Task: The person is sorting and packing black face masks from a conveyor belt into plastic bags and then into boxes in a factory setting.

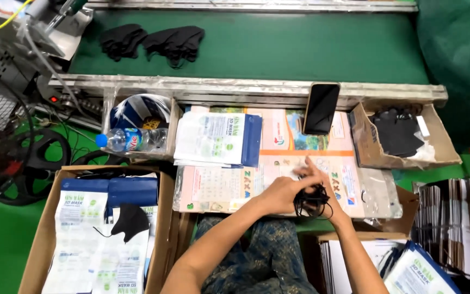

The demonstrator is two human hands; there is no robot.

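Head view | left hand (pixel 285 191) grip closed on black masks (pixel 311 200) | right hand (pixel 330 190) grip pinching same bundle

Left hand (pixel 283 191) and right hand (pixel 326 190) bunch what looks like 1 black mask (pixel 311 200) (straps dangling) above the work board (pixel 218 188).

My hands bunch black masks (pixel 312 200). The conveyor belt (pixel 278 46) upper frame is dark green; the pouches (pixel 218 139) are white and blue
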